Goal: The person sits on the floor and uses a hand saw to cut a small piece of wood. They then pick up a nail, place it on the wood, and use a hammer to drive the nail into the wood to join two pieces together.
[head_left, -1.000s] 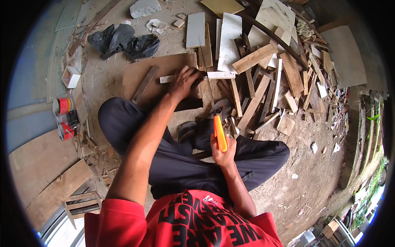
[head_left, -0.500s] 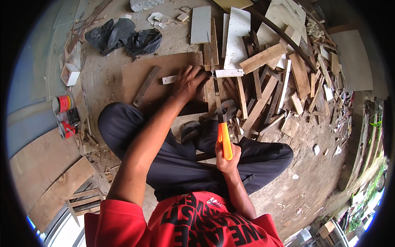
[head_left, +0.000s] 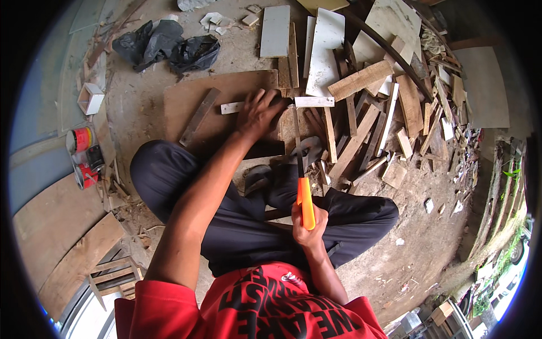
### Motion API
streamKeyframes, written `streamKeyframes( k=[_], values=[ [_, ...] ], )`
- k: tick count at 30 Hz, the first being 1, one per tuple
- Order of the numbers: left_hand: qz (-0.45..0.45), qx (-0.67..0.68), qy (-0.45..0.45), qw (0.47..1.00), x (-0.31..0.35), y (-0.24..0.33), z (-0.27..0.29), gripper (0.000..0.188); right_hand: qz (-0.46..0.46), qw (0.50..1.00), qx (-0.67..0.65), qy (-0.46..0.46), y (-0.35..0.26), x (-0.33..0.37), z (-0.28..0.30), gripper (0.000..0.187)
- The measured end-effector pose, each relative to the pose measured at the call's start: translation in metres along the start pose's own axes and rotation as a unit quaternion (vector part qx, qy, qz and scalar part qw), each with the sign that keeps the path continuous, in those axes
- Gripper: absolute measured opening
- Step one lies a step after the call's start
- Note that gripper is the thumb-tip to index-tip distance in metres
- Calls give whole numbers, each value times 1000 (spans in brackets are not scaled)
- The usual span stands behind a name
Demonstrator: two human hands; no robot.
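Note:
In my right hand (head_left: 310, 224) is the orange handle of a handsaw (head_left: 306, 203), fingers wrapped round it. The narrow blade points away from me and crosses a white-faced wood strip (head_left: 314, 102). My left hand (head_left: 258, 116) bears down on that strip, which pokes out on both sides of the fingers; the fingertips are partly in shadow. Under the strip lies a brown board (head_left: 186, 93), and a loose dark batten (head_left: 200, 117) rests on it left of my hand. The blade meets the strip just right of my left hand.
Wood offcuts (head_left: 354, 138) and white panels (head_left: 326, 53) lie heaped to the right and far side. A black plastic bag (head_left: 195, 52) is at the far left, paint cans (head_left: 83, 138) nearer. My crossed legs and sandalled feet (head_left: 307, 150) are close below the saw.
The saw and my right hand have drawn back a little toward me. My left hand keeps its place on the strip.

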State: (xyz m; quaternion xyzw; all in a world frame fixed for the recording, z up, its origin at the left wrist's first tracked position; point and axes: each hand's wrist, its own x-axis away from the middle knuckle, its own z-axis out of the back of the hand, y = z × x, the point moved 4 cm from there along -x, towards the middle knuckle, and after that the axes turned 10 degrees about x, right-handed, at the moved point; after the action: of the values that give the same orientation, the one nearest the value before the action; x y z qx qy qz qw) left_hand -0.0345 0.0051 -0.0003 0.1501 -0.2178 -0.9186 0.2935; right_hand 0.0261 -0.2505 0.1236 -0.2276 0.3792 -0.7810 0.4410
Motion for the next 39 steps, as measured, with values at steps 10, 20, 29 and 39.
streamKeyframes(
  k=[10, 20, 29, 39],
  values=[
    [7, 2, -5, 1000, 1, 3, 5, 59, 4, 1000, -14, -11, -2, 0, -4, 19],
    [-25, -52, 49, 997, 0, 5, 3, 39, -12, 999, -30, 5, 4, 11, -3, 20],
    [35, -9, 9, 999, -5, 10, 13, 43, 18, 1000, 4, 13, 5, 25, 8, 18],
    [24, -26, 49, 998, -10, 8, 18, 37, 47, 998, 30, 0, 4, 22, 3, 16]
  ],
)
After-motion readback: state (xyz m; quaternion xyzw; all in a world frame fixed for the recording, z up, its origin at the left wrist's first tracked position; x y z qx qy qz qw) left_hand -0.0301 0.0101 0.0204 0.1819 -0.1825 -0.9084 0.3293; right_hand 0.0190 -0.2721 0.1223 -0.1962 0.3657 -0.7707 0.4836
